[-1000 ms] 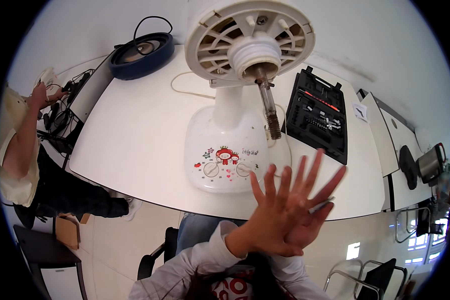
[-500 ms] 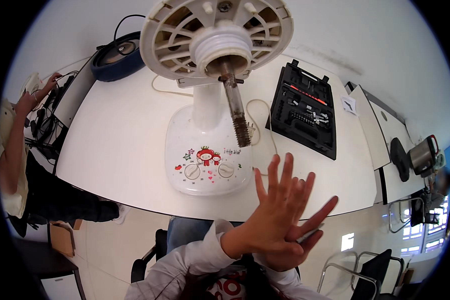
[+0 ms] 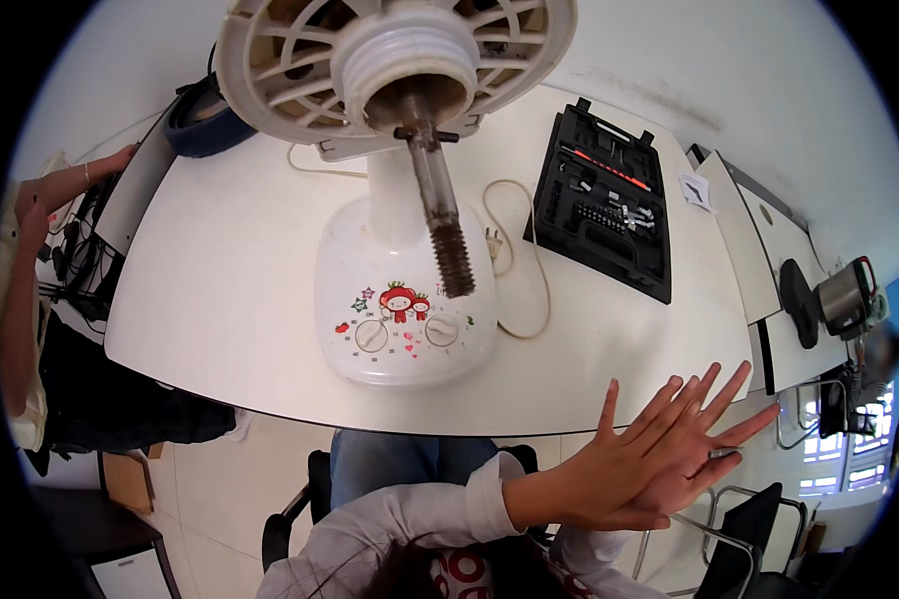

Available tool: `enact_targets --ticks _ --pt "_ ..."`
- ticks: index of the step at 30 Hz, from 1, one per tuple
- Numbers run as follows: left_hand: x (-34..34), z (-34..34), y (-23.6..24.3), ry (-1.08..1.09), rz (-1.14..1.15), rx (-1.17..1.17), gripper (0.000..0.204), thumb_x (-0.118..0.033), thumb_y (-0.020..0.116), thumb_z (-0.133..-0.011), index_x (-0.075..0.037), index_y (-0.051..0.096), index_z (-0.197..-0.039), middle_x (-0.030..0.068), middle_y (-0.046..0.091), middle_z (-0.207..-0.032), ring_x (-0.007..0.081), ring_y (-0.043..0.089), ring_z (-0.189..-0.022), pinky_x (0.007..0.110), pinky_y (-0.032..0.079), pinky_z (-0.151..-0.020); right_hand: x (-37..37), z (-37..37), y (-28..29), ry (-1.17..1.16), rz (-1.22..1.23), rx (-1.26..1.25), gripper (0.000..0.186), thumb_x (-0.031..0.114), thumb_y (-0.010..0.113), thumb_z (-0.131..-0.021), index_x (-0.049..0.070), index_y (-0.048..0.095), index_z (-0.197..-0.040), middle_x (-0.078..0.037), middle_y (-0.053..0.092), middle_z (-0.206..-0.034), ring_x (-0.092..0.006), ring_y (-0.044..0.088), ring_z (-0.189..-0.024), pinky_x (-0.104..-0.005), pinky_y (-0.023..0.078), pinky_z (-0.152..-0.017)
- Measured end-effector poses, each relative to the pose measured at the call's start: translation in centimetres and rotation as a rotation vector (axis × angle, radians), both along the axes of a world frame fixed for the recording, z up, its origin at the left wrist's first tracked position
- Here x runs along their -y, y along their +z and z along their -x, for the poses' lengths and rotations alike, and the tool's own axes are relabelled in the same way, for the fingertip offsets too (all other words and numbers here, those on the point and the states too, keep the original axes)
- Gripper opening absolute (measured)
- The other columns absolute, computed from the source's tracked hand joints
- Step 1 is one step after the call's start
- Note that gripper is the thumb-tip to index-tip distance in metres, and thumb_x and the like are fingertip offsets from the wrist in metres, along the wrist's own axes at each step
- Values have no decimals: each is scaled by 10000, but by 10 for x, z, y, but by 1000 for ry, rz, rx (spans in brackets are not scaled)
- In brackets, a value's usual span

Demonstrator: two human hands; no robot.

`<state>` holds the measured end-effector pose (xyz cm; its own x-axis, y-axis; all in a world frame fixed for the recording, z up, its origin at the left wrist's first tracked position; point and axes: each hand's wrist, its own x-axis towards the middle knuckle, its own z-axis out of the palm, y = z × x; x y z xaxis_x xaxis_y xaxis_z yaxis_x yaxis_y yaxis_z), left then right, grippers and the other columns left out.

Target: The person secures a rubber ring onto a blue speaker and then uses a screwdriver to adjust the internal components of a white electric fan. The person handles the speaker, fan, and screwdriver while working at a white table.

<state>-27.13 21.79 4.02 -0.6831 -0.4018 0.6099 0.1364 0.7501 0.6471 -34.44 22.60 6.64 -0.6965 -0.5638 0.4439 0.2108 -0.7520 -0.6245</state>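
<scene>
Standing on the table [image 3: 210, 299], the fan [image 3: 390, 205] has a wide base [image 3: 407, 366], probably so it won't tip. It's toward eleven o'clock from my left hand [image 3: 614, 477], which lies over my right hand [image 3: 681, 486], fingers spread wide. A silvery bit [image 3: 725, 452] shows there; I can't tell if it's held.

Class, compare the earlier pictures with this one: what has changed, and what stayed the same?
The left hand and right hand have swung rightward together, away from the white fan base, and now slant further right. No grasp or release is visible. The view shifted, but the base and the open black tool case keep their places on the table.
</scene>
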Motion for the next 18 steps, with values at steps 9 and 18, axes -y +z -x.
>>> enact_targets --ticks 9,18 --pt "-1 14 3 -100 -78 -108 950 -550 465 -860 52 43 -1461 353 -27 -1489 516 -69 -1383 668 49 -1031 -10 12 6 -46 5 -5 605 568 168 -963 324 5 -1492 -81 -70 -1564 -358 -49 -1429 -653 93 -1084" --pt "4 30 -6 -139 -150 94 880 -632 233 -906 -2 11 -1480 253 -61 -1531 465 -88 -1400 696 33 -1013 -19 10 15 -59 84 -118 521 489 145 -990 358 53 -1486 -73 -53 -1565 -348 -19 -1431 -667 160 -1078"
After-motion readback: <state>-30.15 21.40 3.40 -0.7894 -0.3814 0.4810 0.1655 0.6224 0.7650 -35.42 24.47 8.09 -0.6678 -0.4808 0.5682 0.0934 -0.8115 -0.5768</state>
